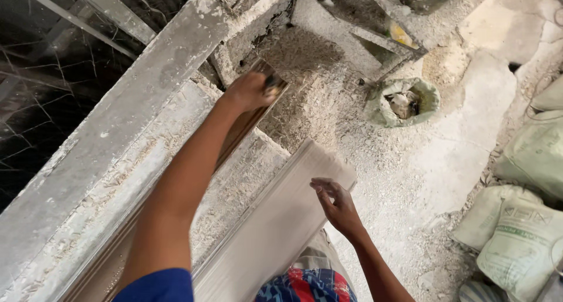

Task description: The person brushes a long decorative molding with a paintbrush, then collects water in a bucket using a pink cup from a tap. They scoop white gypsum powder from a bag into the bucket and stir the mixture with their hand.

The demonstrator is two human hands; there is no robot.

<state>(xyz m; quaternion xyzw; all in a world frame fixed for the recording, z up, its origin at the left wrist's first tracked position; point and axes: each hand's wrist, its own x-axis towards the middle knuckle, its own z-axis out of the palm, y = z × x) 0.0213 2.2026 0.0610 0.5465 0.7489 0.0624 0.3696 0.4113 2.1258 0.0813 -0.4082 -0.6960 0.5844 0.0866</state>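
Sawdust lies thick on the floor [410,179]. Nearest, the right hand [335,203] rests loosely open, fingers on the pale moulded board [275,225]. Farther left, the left hand [249,92] is closed around the brown strip [240,132], at the dusty machine bench [117,137]. Beyond sits an open sack [403,102].
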